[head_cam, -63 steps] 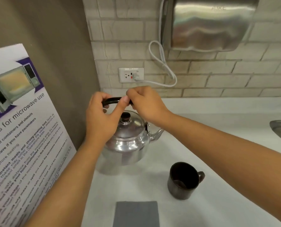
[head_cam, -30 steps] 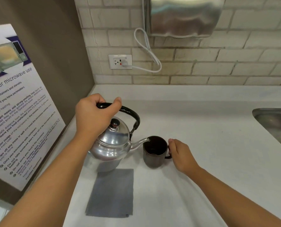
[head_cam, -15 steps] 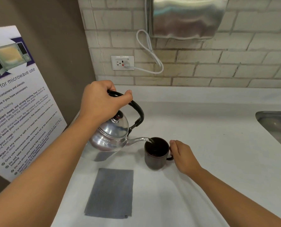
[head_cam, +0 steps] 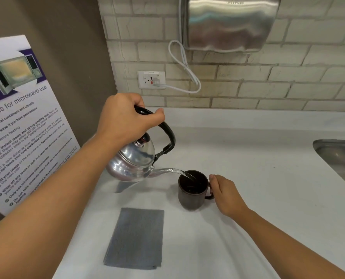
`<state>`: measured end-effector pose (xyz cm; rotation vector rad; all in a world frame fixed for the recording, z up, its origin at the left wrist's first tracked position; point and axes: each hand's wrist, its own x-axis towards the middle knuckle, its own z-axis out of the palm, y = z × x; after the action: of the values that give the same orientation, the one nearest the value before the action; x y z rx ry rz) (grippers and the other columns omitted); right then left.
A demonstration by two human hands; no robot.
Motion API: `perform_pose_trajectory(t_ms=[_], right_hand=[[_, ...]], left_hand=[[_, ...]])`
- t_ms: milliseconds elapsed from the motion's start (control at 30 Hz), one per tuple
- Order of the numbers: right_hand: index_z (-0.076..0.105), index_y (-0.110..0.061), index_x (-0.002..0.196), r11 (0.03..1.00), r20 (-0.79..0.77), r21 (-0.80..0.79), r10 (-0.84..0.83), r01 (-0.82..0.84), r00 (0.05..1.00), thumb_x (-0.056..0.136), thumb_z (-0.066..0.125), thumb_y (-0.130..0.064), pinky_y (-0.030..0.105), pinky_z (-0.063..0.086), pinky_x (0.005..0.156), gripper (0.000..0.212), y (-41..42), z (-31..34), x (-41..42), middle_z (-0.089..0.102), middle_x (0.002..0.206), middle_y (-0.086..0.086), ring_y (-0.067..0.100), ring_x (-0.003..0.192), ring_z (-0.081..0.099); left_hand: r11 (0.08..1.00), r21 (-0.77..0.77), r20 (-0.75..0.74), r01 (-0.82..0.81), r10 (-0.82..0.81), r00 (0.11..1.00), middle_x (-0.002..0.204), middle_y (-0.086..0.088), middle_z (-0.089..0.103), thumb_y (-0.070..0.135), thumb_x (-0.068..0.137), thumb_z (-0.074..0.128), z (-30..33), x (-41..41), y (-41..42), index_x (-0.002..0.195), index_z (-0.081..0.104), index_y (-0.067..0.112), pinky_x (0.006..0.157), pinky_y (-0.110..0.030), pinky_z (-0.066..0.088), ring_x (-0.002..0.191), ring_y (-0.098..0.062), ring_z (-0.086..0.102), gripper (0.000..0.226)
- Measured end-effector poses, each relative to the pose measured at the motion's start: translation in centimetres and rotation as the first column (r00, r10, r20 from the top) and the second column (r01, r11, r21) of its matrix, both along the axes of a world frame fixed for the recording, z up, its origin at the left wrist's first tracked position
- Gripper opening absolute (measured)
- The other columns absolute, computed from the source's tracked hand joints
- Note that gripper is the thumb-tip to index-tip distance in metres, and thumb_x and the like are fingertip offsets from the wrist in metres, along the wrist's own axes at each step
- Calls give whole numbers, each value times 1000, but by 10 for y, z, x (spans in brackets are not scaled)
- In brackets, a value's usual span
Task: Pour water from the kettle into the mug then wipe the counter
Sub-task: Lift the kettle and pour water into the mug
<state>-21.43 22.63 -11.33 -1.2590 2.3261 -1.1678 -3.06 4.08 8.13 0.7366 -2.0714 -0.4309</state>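
Observation:
My left hand (head_cam: 125, 119) grips the black handle of a shiny steel kettle (head_cam: 133, 162), held off the white counter (head_cam: 268, 188) and tipped to the right. A thin stream of water runs from its spout into a dark brown mug (head_cam: 191, 196) standing on the counter. My right hand (head_cam: 226, 194) is closed on the mug's handle at its right side. A folded grey cloth (head_cam: 135, 238) lies flat on the counter in front of the kettle and mug.
A steel sink (head_cam: 340, 160) is set into the counter at the right. A microwave-use poster (head_cam: 16, 125) leans on the left wall. On the brick back wall hang a metal hand dryer (head_cam: 230, 23) and a socket (head_cam: 151, 79) with a white cord.
My left hand lifted the kettle off the counter and tilted it further right. Its spout now reaches over the mug and water flows. My right hand stays on the mug handle.

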Motion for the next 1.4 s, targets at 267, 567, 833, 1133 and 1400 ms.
perform_pose_trajectory(t_ms=[267,567,833,1133,1400], right_hand=[[39,-7,64,1000,-3,3,0,0,1000,100,26,-34,31,35,57,46,1,3,1,42,60,4,14,56,37],[37,-3,65,1000,2,-1,1,-1,1000,100,27,-33,33,34,58,47,1,4,2,41,60,6,15,57,36],[39,1,67,1000,12,-5,2,-2,1000,100,28,-35,33,36,58,50,1,3,0,44,61,6,14,56,38],[41,1,68,1000,60,2,0,0,998,99,30,-36,32,36,59,50,2,2,-1,45,63,6,14,59,40],[45,-2,68,1000,77,-6,5,-5,997,99,31,-37,28,38,59,49,2,2,-2,49,63,5,14,59,43]], left_hand=[[999,-45,22,17,-16,1000,41,8,40,51,64,70,5,0,-1,49,45,17,39,-19,30,37,-6,39,46],[999,-39,25,8,-7,1000,41,7,41,53,63,69,1,-3,0,50,45,16,43,-21,32,38,-8,37,46],[1000,27,-34,-4,5,999,41,5,44,51,65,70,-19,-5,-1,51,47,12,43,-22,35,38,-9,39,47],[990,143,-152,-5,27,988,43,5,40,46,67,71,-38,-3,-5,48,43,14,42,-19,35,41,-6,36,46],[962,272,-275,14,64,959,37,11,34,45,69,72,-55,-1,-15,49,39,14,44,-20,33,40,-6,33,50]])
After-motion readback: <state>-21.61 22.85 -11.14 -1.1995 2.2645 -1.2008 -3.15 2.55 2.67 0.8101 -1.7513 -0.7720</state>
